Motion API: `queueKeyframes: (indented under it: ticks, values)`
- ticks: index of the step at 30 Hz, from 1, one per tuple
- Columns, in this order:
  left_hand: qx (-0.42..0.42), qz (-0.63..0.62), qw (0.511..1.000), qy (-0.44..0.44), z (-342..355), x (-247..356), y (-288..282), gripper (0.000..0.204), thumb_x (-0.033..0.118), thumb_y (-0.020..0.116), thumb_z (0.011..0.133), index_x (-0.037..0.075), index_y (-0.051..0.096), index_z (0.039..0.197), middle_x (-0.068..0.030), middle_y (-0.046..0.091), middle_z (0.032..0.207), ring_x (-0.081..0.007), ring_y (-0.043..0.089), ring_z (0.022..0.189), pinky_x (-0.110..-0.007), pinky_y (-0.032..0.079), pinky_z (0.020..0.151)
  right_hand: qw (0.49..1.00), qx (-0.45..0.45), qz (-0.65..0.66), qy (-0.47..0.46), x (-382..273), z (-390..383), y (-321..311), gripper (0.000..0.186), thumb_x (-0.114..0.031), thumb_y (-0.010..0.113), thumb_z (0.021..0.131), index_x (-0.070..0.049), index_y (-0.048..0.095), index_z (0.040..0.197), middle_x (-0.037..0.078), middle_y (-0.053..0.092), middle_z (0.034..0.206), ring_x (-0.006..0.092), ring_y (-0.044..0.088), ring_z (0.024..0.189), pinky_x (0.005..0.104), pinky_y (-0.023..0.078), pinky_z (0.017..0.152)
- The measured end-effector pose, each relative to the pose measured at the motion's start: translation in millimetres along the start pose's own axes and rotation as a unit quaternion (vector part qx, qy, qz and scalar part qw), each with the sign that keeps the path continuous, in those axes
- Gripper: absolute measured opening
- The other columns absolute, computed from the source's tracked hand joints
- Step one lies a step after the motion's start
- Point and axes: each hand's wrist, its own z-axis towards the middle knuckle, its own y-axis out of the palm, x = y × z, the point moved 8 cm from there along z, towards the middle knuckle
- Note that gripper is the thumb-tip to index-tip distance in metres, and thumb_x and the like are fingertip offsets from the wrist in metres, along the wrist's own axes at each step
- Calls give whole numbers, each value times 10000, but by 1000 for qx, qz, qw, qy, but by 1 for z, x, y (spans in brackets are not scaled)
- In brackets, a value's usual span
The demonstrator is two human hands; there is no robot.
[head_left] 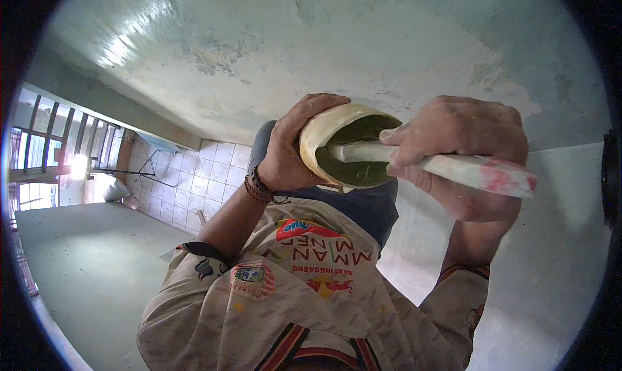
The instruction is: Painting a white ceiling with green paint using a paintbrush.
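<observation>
Patchy wall; cream container, green inside; white tool, pink-blotched end.

All the printing which can be seen stands on the front of the person's pale shirt, and in this view it is upside down. Nearest the hem is a red and blue logo with white lettering. Below it in the view come two rows of large, dark reddish capitals (the folds of the cloth bend them a little), then a small row of red capitals over a red-and-yellow emblem. To the left is a round red-edged badge, its lettering too small to read surely.
</observation>
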Motion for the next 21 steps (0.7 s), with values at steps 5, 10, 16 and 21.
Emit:
queueKeyframes:
  ticks: [5, 10, 16, 21]
  values:
    - [16, -45, 999, -3, -4, -7, 2, 855, 165, 885, 487, 28, 455, 1213, -141, 534, 1186, -240, 529, 1095, -345, 432, 926, 998, 48, -50, -1, -8, 3, -16, 213, -25, 751, 606, -22, 589, 745, 96, 618, 643, 194, 643, 594, 270, 514, 507]
    - [30, -34, 998, -35, -6, -11, -2, 832, 126, 861, 503, 19, 454, 1221, -116, 528, 1198, -203, 525, 1096, -327, 418, 945, 997, 58, -53, 16, -11, 2, -23, 227, -35, 762, 605, -24, 583, 743, 79, 614, 636, 197, 637, 587, 289, 521, 511]
    - [23, -51, 996, -67, -10, -20, -1, 847, 110, 851, 523, 19, 424, 1249, -108, 513, 1222, -185, 507, 1118, -325, 404, 962, 995, 76, -61, -4, -15, 3, -28, 240, -37, 768, 605, -33, 563, 732, 73, 604, 627, 200, 622, 566, 295, 509, 498]
    - [29, -75, 994, -70, -11, -21, -4, 862, 111, 848, 535, 25, 401, 1267, -108, 512, 1224, -186, 505, 1121, -328, 403, 966, 995, 83, -60, -19, -10, 4, -27, 256, -46, 772, 609, -36, 554, 744, 71, 600, 625, 201, 618, 565, 288, 498, 498]
